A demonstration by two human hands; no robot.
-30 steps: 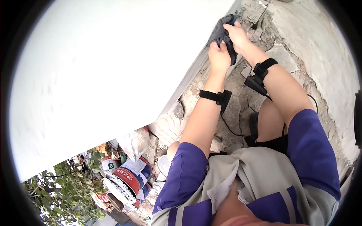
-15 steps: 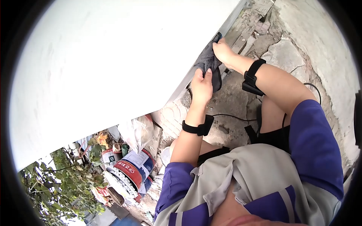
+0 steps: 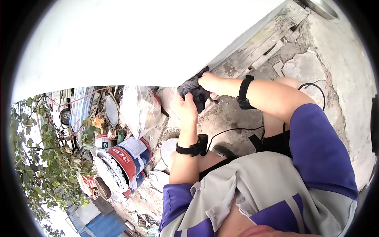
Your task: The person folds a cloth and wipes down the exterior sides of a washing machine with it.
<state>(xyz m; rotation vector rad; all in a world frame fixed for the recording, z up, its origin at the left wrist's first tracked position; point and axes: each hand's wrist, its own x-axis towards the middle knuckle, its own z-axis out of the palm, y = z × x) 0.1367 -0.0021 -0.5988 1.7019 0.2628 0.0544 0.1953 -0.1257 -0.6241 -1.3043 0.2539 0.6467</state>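
Note:
A dark grey cloth [image 3: 194,87] is bunched at the near corner of a large white panel [image 3: 118,43]. My left hand [image 3: 185,107] is closed on the cloth's lower left side, the thumb lying over the fabric. On the right side of it, my right hand [image 3: 210,83] grips the cloth close to the panel's edge. Part of the fabric hangs down between the two hands. Some fingers of both hands are hidden by the cloth. Black straps with small boxes sit on both forearms.
A clear plastic bag [image 3: 138,108] and a red and blue paint bucket [image 3: 132,156] stand at the left, near leafy plants [image 3: 47,146]. A black cable [image 3: 233,129] runs past my legs. Broken concrete [image 3: 304,67] lies at the right, and a metal basin [image 3: 321,8] at the top right.
Both hands and the cloth have moved along the panel's edge, leftward and down in view, to its corner. The view has shifted as well, showing more of the wooden base and a metal basin.

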